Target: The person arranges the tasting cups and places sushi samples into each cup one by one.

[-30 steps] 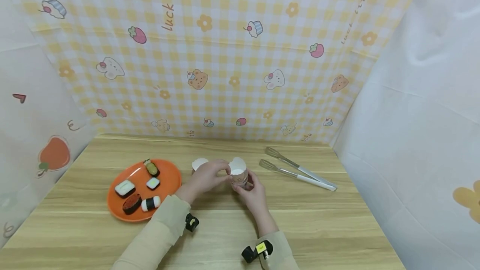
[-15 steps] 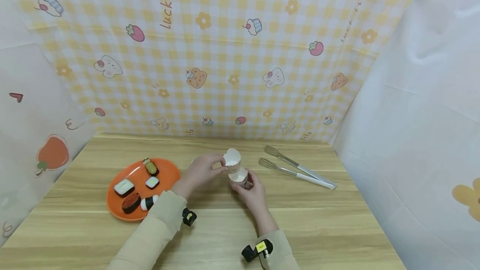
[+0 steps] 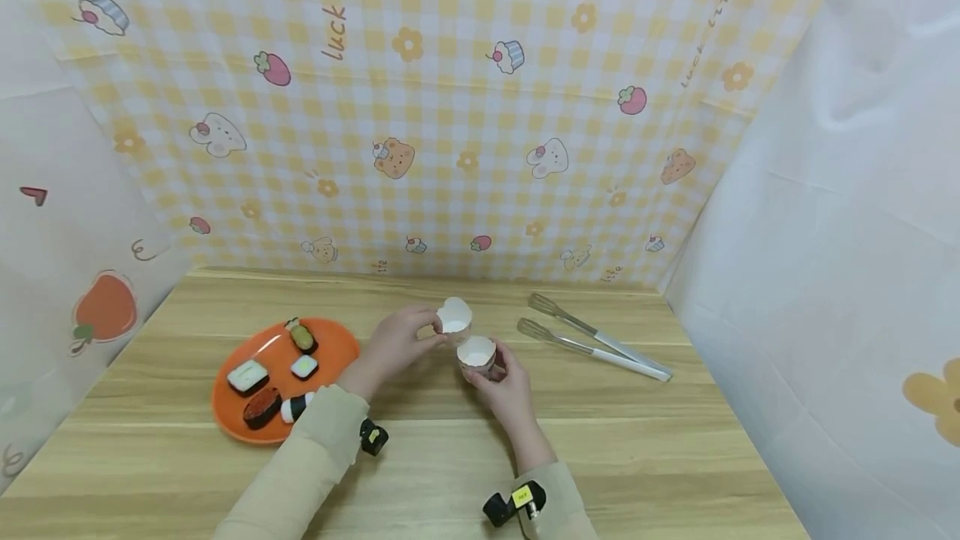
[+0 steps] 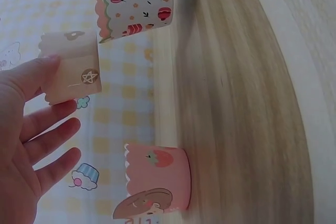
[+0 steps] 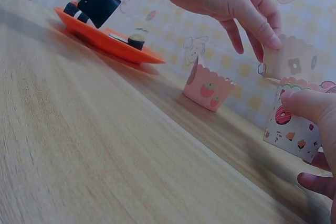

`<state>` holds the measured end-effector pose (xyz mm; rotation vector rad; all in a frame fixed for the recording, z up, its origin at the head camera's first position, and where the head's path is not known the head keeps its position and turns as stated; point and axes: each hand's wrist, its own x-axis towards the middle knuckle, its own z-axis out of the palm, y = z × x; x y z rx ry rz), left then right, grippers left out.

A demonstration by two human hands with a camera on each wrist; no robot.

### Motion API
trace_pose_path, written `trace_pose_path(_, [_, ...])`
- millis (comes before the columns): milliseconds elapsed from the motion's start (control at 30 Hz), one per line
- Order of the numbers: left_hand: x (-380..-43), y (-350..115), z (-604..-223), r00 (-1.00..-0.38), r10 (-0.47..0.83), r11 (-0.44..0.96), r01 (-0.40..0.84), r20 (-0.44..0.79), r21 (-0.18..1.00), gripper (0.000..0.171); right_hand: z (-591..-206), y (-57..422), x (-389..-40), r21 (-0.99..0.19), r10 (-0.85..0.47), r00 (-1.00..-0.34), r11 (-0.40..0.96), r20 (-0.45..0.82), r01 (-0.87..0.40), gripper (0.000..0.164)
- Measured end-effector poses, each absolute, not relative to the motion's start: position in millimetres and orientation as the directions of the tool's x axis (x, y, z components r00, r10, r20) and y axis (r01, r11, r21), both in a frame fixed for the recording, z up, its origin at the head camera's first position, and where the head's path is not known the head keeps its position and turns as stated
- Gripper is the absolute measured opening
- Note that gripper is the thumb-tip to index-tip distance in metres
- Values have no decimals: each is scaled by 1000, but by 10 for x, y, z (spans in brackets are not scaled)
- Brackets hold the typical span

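Thumb and fingers of my left hand (image 3: 397,344) pinch a beige paper cupcake cup (image 3: 454,322) by its side, raised off the table. Just right of and below it, my right hand (image 3: 512,390) grips a white cupcake cup (image 3: 477,355) printed with small red donuts and flowers. Its wavy rim faces up, and the two cups sit close, no longer nested. A pink cupcake cup (image 4: 160,169) with a strawberry and a brown-haired figure stands upright on the table, seen in both wrist views. In the head view my left hand hides that pink cup.
An orange oval plate (image 3: 225,407) with several toy sushi pieces (image 3: 249,376) lies to the left, partly behind the left sleeve. Metal tongs (image 3: 592,340) with white handles rest at the right. A checked cloth (image 3: 465,123) hangs behind the wooden table (image 3: 645,457).
My left hand has drawn the beige cup up out of the white one and shifted it left. My right hand stays in place holding the white cup.
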<state>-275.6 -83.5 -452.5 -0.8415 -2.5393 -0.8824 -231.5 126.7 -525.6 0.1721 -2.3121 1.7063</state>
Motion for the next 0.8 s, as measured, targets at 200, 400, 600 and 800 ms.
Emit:
trace_pose_path(200, [-2774, -863, -4569, -797, 405, 655, 595, 449, 465, 15, -5253, 1249, -2321, -927, 73, -960, 292, 269, -237, 65])
trace_pose_path(400, [-2807, -891, -4626, -797, 398, 662, 592, 453, 460, 14, -4928, 1185, -2142, -929, 66, -963, 289, 262, -232, 61])
trace_pose_path(600, [-2826, -903, -4642, -786, 397, 666, 602, 473, 441, 15, -4866, 1175, -2105, -933, 72, -967, 286, 246, -216, 61])
trace_pose_path(800, [-2835, -907, -4665, -775, 400, 677, 610, 489, 412, 16, -4868, 1175, -2110, -936, 73, -967, 279, 245, -217, 62])
